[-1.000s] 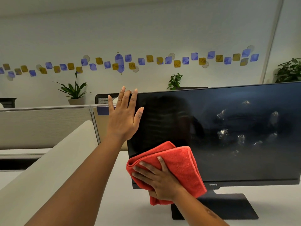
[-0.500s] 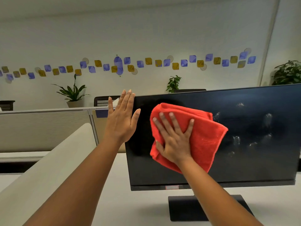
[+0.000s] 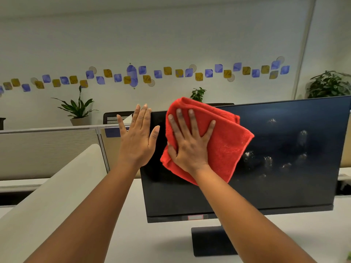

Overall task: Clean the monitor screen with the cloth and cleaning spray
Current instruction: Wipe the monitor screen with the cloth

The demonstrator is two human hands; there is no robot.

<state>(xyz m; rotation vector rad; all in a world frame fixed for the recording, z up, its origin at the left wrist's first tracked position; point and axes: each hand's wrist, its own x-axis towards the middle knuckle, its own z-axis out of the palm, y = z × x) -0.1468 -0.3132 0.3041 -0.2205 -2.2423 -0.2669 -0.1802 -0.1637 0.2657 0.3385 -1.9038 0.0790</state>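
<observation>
Both hands are up at the monitor [image 3: 266, 186], which stands on its dark base [image 3: 210, 242] on a white desk [image 3: 152, 234]. The left hand [image 3: 137, 140] is flat, with its four fingers straight and together and the thumb spread; it rests against the upper left edge of the monitor and holds nothing. The right hand [image 3: 190, 145] is also flat, with the fingers spread, and it presses one folded red cloth [image 3: 226, 147] onto the upper left part of the dark screen; the fingers lie on top of the cloth and do not curl around it. The top edge of the cloth reaches a little above the top of the monitor. To the right of the cloth, the screen carries several whitish wet spots [image 3: 267, 160], about eight of them, in a loose group. Behind the monitor I count three green plants: one in a pot [image 3: 77, 109] on the left behind a partition [image 3: 47, 149], one small [image 3: 198, 94] just above the monitor's top edge, and one larger [image 3: 328, 84] at the right. One row of blue and yellow stickers [image 3: 167, 73] runs along the wall.
</observation>
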